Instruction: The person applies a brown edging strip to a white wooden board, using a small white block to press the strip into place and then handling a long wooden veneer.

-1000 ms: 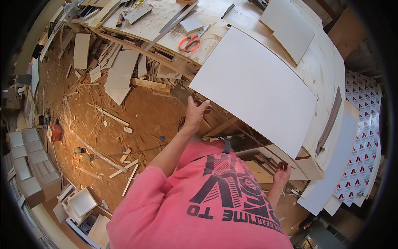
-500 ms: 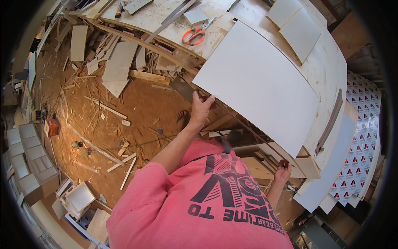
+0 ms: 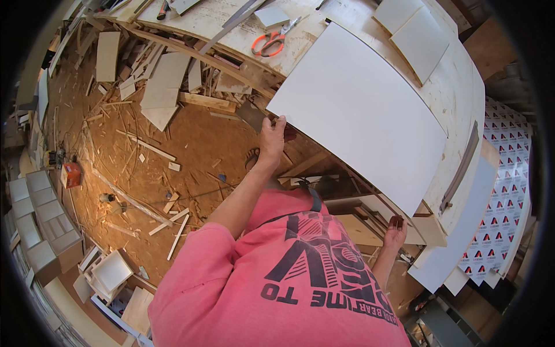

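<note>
A large white panel (image 3: 364, 115) lies on the workbench (image 3: 462, 110) in front of me, its near edge toward my body. My left hand (image 3: 272, 141) is at the left end of that edge, thumb and finger pointing up against it, the other fingers in shadow below. Lower right, my right hand (image 3: 395, 232) is by the panel's near right corner, fingertips pinched and dark in shade; what they hold is too small to make out. A thin dark brown line runs below the edge between both hands. Orange-handled scissors (image 3: 269, 43) lie beyond the left corner.
Smaller boards (image 3: 421, 43) lie at the far right of the bench, near a curved grey strip (image 3: 461, 168). Offcuts (image 3: 162, 87) and wood scraps litter the brown floor at left. Patterned sheets (image 3: 503, 191) stand at right. Small cabinets (image 3: 43, 217) are at far left.
My left hand has slid leftward along the near edge, and its thumb and finger have come closer together. The right hand stays by the corner. The view has shifted slightly.
</note>
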`<state>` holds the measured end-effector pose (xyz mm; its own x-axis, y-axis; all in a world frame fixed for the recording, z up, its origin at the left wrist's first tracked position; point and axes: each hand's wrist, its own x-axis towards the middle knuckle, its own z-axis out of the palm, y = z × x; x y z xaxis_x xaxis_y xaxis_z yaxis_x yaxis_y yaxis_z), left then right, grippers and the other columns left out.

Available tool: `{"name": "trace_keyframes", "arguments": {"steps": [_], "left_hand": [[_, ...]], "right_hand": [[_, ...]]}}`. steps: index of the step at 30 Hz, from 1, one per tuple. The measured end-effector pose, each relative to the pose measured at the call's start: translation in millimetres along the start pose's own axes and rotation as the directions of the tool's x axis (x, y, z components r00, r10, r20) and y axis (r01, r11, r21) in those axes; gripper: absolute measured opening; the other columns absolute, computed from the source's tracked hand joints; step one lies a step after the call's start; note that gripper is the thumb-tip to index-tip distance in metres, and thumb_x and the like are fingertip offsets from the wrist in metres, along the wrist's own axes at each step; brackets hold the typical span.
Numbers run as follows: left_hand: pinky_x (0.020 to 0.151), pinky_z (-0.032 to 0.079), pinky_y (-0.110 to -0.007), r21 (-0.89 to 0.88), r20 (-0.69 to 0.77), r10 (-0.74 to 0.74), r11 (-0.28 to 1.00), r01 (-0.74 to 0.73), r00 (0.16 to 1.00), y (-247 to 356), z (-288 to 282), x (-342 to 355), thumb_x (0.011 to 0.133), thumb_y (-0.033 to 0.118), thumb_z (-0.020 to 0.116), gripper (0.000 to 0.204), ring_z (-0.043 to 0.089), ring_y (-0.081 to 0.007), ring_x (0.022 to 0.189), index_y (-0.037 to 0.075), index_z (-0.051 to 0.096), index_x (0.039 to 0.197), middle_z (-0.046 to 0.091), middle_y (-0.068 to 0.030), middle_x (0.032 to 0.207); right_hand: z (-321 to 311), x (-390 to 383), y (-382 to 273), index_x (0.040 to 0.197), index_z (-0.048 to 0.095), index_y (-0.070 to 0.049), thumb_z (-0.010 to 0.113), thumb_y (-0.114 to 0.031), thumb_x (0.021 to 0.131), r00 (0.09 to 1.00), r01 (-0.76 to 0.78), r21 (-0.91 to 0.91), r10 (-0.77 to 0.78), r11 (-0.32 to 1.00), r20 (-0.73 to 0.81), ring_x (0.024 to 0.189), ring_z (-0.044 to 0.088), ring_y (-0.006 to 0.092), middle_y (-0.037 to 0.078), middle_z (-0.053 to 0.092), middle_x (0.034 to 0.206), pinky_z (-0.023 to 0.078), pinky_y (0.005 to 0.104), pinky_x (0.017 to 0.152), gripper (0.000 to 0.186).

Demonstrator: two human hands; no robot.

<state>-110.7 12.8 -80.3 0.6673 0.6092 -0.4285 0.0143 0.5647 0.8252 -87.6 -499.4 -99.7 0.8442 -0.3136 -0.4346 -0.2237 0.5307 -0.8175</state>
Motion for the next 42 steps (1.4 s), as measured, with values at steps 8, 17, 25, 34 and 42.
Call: {"name": "trace_keyframes", "arguments": {"steps": [8, 17, 25, 34, 42], "left_hand": [[0.067, 0.056, -0.032, -0.004, -0.007, 0.003, 1.0, -0.003, 1.0, 6, -5, 7, 0.096, 0.022, 0.053, 0.025, 0.063, -0.0165, 0.077, 0.0, 0.05, 0.107, 0.061, -0.0081, 0.092], [0.069, 0.055, -0.031, -0.019, 0.013, 0.0, 1.0, 0.0, 1.0, 4, -8, 10, 0.095, 0.021, 0.053, 0.024, 0.062, -0.016, 0.079, 0.0, 0.051, 0.107, 0.061, -0.008, 0.094], [0.07, 0.055, -0.032, 0.034, -0.001, -0.024, 0.999, 0.024, 1.0, 12, -5, 7, 0.096, 0.022, 0.052, 0.026, 0.063, -0.0167, 0.08, 0.0, 0.05, 0.108, 0.061, -0.0095, 0.096], [0.08, 0.051, -0.032, 0.133, -0.011, 0.062, 0.989, -0.06, 0.998, 19, -35, 15, 0.097, 0.022, 0.05, 0.035, 0.06, -0.0176, 0.088, 0.001, 0.046, 0.124, 0.057, -0.0097, 0.106], [0.078, 0.046, -0.026, 0.536, 0.151, 0.34, 0.761, -0.366, 0.928, 29, -45, 29, 0.092, 0.013, 0.056, 0.023, 0.057, -0.0125, 0.084, 0.0, 0.06, 0.11, 0.064, -0.0044, 0.093]], "right_hand": [[1, 5, 3, 0.096, 0.054, 0.001, 0.059, -0.012, 0.09, 0.999, -0.021, 0.017, 0.022, 1.0, -0.03, 0.088, 0.06, 0.0251, 0.015, 0.062, 0.094, 0.052, 0.0413, 0.085, 0.014], [-2, 5, 9, 0.096, 0.053, -0.001, 0.059, -0.012, 0.09, 0.998, -0.035, -0.026, 0.033, 0.999, -0.06, 0.086, 0.062, 0.0251, 0.014, 0.062, 0.092, 0.054, 0.04, 0.083, 0.014], [1, 4, 7, 0.096, 0.057, 0.001, 0.062, -0.011, 0.088, 0.998, -0.017, 0.011, 0.018, 1.0, -0.054, 0.085, 0.063, 0.0262, 0.015, 0.064, 0.093, 0.056, 0.0385, 0.079, 0.016], [5, 0, 6, 0.096, 0.053, 0.0, 0.062, -0.013, 0.088, 0.999, -0.016, -0.014, 0.015, 1.0, -0.05, 0.087, 0.062, 0.025, 0.014, 0.063, 0.093, 0.054, 0.0396, 0.082, 0.017], [4, -7, 8, 0.098, 0.053, -0.001, 0.063, -0.012, 0.088, 0.998, -0.019, 0.007, 0.019, 1.0, -0.06, 0.087, 0.062, 0.0248, 0.013, 0.062, 0.094, 0.055, 0.039, 0.08, 0.018]]}}
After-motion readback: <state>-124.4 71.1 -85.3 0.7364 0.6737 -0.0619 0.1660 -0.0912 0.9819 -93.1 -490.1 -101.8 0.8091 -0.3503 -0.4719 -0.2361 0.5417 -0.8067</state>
